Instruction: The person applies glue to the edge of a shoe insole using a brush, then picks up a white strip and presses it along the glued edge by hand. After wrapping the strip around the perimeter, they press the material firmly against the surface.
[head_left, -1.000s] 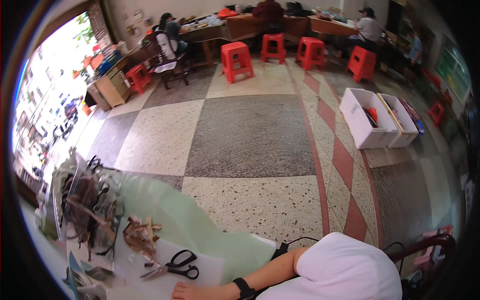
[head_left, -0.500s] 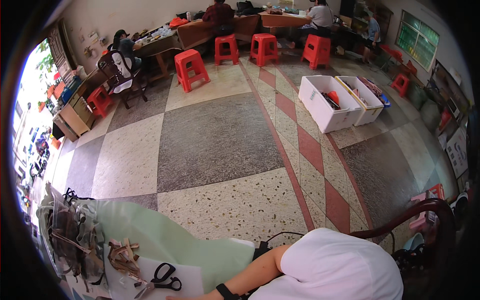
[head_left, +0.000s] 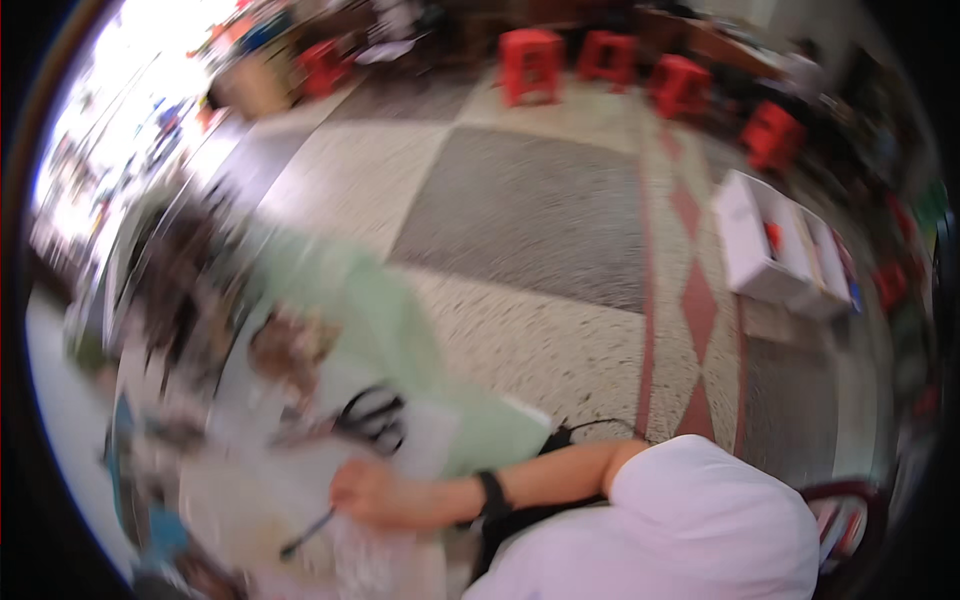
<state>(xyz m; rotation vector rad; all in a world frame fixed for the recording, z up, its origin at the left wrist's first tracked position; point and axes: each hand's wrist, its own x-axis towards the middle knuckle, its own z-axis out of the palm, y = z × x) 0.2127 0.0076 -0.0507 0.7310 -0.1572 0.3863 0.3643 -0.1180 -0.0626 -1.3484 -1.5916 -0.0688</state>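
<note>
My right hand [head_left: 375, 494] reaches in from the right, with a dark strap [head_left: 492, 496] round its wrist. Its fingers are closed on a thin dark stick [head_left: 312, 533] with a thicker tip, like a small brush, which slants down over a pale work surface [head_left: 225, 500]. Just beyond the hand lie black-handled scissors [head_left: 372, 420], smeared by motion. A small heap of brown strips [head_left: 290, 350] sits farther off, on the white sheet beside pale green material [head_left: 350, 290]. I cannot make out my left hand.
A clear bag of dark scraps [head_left: 180, 270] stands at the left. Red stools [head_left: 531, 66] line the far side of the tiled floor. White foam boxes [head_left: 755, 240] stand at the right, and a dark chair arm [head_left: 850, 490] curves at the lower right.
My view has swung left and down, so the room sits farther right and more work surface shows. My right hand has come into fuller view with the thin stick in it.
</note>
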